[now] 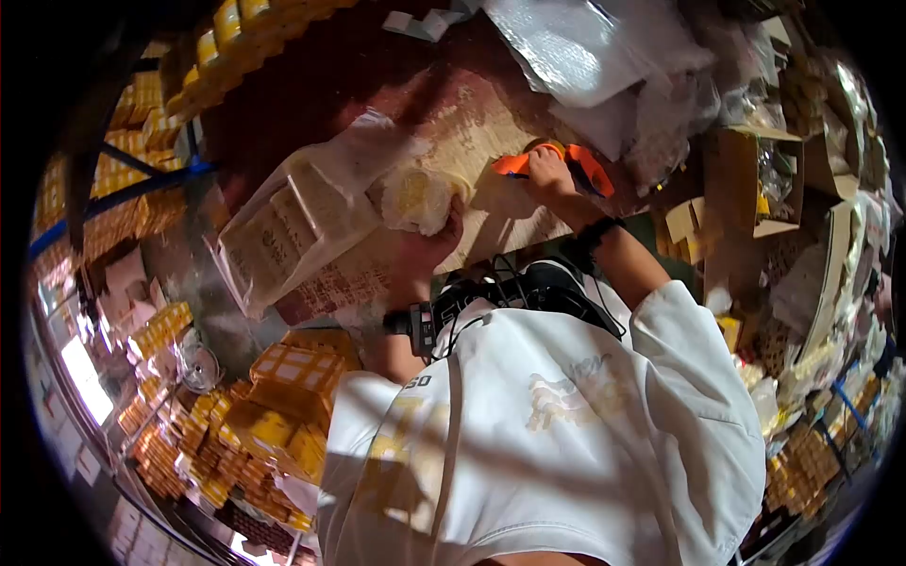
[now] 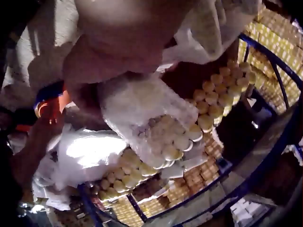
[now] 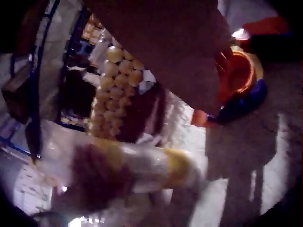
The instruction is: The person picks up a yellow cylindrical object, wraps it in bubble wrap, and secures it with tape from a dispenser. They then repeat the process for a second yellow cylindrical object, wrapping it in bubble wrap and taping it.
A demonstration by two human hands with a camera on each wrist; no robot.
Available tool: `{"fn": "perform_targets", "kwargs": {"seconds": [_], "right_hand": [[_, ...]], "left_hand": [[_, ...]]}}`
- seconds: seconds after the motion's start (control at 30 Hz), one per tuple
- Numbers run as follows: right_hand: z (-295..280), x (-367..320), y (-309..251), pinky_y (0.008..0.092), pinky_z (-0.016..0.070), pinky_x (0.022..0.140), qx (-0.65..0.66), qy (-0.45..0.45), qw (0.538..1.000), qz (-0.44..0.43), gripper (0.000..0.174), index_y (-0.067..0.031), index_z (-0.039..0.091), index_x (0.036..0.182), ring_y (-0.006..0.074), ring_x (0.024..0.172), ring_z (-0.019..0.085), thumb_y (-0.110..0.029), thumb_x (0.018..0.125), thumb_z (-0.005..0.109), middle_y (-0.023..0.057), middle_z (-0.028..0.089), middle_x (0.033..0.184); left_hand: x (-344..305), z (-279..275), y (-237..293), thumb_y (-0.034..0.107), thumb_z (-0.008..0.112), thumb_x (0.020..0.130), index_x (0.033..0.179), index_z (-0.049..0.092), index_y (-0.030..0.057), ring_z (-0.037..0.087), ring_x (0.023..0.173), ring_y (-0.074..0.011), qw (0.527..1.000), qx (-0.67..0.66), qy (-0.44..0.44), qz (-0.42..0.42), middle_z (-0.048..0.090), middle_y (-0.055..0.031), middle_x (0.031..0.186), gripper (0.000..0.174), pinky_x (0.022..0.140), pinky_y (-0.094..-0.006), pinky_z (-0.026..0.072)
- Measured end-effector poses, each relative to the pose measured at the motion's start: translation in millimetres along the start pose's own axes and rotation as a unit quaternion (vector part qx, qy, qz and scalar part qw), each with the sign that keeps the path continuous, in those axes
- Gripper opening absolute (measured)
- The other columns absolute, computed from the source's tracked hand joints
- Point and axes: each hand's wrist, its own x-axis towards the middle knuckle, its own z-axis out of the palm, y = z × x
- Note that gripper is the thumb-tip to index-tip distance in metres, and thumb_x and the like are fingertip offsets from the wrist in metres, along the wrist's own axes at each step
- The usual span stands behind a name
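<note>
My left hand (image 1: 440,240) holds a bundle in clear bubble wrap (image 1: 413,200) at its right side, over the worn table. Yellow shows through the wrap. In the right wrist view the wrapped bundle (image 3: 147,168) looks like a cylinder with yellow bands. My right hand (image 1: 550,174) grips an orange tape dispenser (image 1: 593,173) to the right of the bundle. Blue parts and an orange hub show on the dispenser (image 3: 237,75) in the right wrist view. Left of the bundle lies a clear plastic bag (image 1: 283,224) around a printed brown box. The left fingertips are partly hidden.
Sheets of silvery bubble wrap (image 1: 566,52) lie at the table's far right. An open cardboard box (image 1: 755,179) stands beyond the right edge. Stacks of yellow-taped packages (image 1: 283,387) rise at the near left. A blue rack frame (image 1: 123,208) stands at the left.
</note>
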Motion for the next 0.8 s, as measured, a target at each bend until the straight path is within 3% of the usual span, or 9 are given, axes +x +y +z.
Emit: {"fn": "perform_targets", "kwargs": {"seconds": [0.1,0.13,0.2,0.23,0.43,0.5,0.57,0.7,0.8], "right_hand": [[-102,4,-54,0.0458,0.0531,0.085,0.219,0.044,0.973,-0.055,0.041,-0.0019,0.061,0.116,0.0366,0.103,0.065,-0.024,0.083,0.071,0.0187,0.064,0.117],[-166,-5,-92,0.0445,0.0542,0.085,0.239,-0.073,0.967,-0.04,0.039,-0.0051,0.06,0.121,0.0349,0.105,0.066,-0.021,0.086,0.07,0.0192,0.065,0.115],[-188,-20,-119,0.0419,0.0565,0.075,0.403,-0.195,0.871,-0.203,0.037,-0.0105,0.06,0.123,0.0362,0.095,0.068,-0.007,0.086,0.067,0.0191,0.066,0.109],[-184,-27,-133,0.0403,0.057,0.076,0.411,-0.121,0.839,-0.336,0.037,-0.0088,0.06,0.124,0.034,0.095,0.068,-0.005,0.088,0.063,0.0189,0.067,0.104],[-118,-41,-170,0.0405,0.0568,0.074,0.108,-0.135,0.957,-0.232,0.041,-0.0049,0.06,0.123,0.0319,0.092,0.07,-0.003,0.082,0.06,0.015,0.07,0.101],[-58,-35,-148,0.0417,0.056,0.074,0.153,-0.029,0.939,-0.306,0.038,-0.0034,0.062,0.119,0.0324,0.09,0.07,-0.004,0.081,0.062,0.0153,0.07,0.1],[-80,-33,-146,0.0438,0.0537,0.08,0.155,-0.049,0.936,-0.312,0.031,-0.0012,0.064,0.109,0.036,0.096,0.066,-0.002,0.078,0.062,0.0202,0.067,0.101],[-99,-26,-142,0.0451,0.0523,0.085,0.161,-0.068,0.923,-0.342,0.033,-0.0009,0.064,0.109,0.0392,0.102,0.063,0.0,0.076,0.062,0.0223,0.064,0.105],[-124,-26,-149,0.0467,0.0496,0.09,0.17,-0.103,0.921,-0.336,0.035,-0.0028,0.064,0.112,0.0418,0.106,0.059,0.002,0.077,0.061,0.0222,0.061,0.11]], "left_hand": [[0,-11,-8,0.055,0.061,0.088,0.139,0.053,0.0065,0.059,0.118,-0.0336,0.999,0.041,-0.027,0.008,0.059,-0.0171,0.132,0.071,0.092,-0.0431,0.052],[-1,-10,-11,0.056,0.06,0.088,0.137,0.055,0.0069,0.06,0.116,-0.0333,0.997,0.054,-0.049,-0.008,0.06,-0.0168,0.13,0.069,0.09,-0.0435,0.053],[1,-21,-7,0.056,0.057,0.09,0.135,0.057,0.0099,0.061,0.115,-0.0316,0.995,0.083,-0.05,0.015,0.062,-0.0144,0.13,0.064,0.091,-0.047,0.053],[7,-36,0,0.054,0.057,0.092,0.135,0.057,0.0104,0.06,0.117,-0.0301,0.988,0.126,-0.087,0.022,0.062,-0.013,0.131,0.061,0.095,-0.046,0.0509],[13,-33,-14,0.048,0.057,0.096,0.139,0.052,0.0133,0.056,0.126,-0.0256,0.854,0.441,-0.212,0.177,0.061,-0.0077,0.135,0.055,0.112,-0.038,0.0414],[-47,0,-39,0.055,0.055,0.097,0.144,0.047,0.0131,0.054,0.127,-0.0282,0.342,0.835,-0.025,0.43,0.057,-0.0111,0.139,0.063,0.111,-0.0397,0.0421],[-86,12,-58,0.055,0.058,0.097,0.145,0.046,0.0127,0.053,0.127,-0.0287,0.768,0.556,0.083,0.306,0.055,-0.0131,0.14,0.065,0.11,-0.0398,0.0425],[-24,13,17,0.037,0.074,0.09,0.142,0.048,0.0132,0.054,0.122,-0.0273,0.424,0.735,0.037,0.527,0.056,-0.0129,0.134,0.063,0.097,-0.0412,0.0497],[-59,70,-29,0.027,0.077,0.089,0.131,0.057,0.01,0.061,0.103,-0.0301,0.146,0.857,0.077,0.488,0.06,-0.0141,0.118,0.049,0.089,-0.0413,0.0509]]}}
